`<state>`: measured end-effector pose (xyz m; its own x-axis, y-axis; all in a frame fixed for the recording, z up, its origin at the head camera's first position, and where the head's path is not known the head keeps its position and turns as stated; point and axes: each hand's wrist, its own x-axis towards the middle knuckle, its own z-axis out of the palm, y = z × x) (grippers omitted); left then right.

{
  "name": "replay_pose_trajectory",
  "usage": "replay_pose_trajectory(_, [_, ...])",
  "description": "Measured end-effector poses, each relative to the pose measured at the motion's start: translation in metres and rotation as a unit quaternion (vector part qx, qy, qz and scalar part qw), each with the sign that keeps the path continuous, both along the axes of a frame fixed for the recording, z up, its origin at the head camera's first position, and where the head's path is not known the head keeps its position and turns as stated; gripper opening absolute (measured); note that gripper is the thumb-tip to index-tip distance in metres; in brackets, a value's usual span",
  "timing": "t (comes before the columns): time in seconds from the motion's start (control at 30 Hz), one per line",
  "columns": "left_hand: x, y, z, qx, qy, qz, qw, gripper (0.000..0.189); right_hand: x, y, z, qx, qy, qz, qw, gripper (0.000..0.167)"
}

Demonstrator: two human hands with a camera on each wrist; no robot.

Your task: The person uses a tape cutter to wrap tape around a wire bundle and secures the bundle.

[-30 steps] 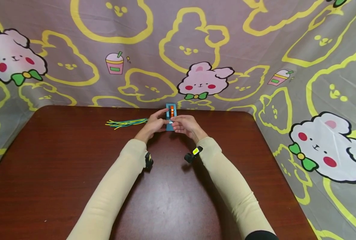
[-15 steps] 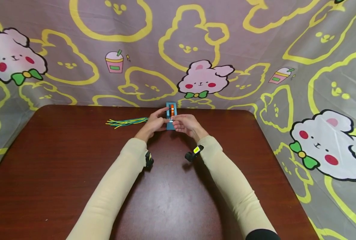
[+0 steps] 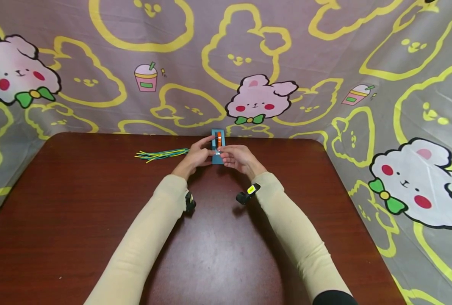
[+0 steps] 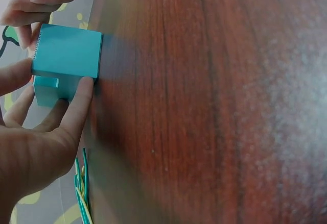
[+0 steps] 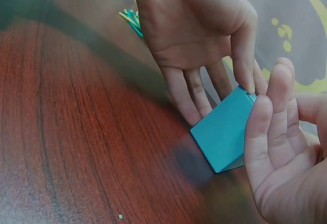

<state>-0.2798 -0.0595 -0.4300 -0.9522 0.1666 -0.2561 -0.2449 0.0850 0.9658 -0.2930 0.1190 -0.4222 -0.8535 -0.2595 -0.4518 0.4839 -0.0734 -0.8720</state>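
Little has moved since the earlier head frames: both hands keep nearly the same pose, and the whole scene sits only slightly higher in the view. The left hand [image 3: 196, 159] is clamped on the left side of a blue-green block [image 3: 217, 160], its thumb at the top edge and its other fingers spread along the side wall. That block stands on the table [image 3: 195, 254] near the far edge, its long side running away from the person, with an orange piece [image 3: 220, 140] in its slot. Over the block's right side, the right hand [image 3: 239, 159] has its thumb and index finger close together at the near end of the slot, the other fingers loosely curled; whether the tips pinch anything cannot be told. Just beside the left hand, to its left, lies a bundle of yellow and green strands [image 3: 161, 155], one end hidden behind the hand. Cream sleeves [image 3: 136, 239] cover both arms, with a small black camera [image 3: 189, 202] at the left wrist. Behind the table hangs a patterned cloth [image 3: 180, 63] with rabbits and cups.
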Motion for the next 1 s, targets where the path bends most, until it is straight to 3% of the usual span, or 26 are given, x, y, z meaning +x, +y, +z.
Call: replay_pose_trajectory(1.0, [-0.0002, 0.0006, -0.0008, 0.02, -0.006, 0.01, 0.9997, 0.062, -0.0025, 0.0008, 0.0019, -0.014, -0.028, 0.006, 0.9995, 0.017])
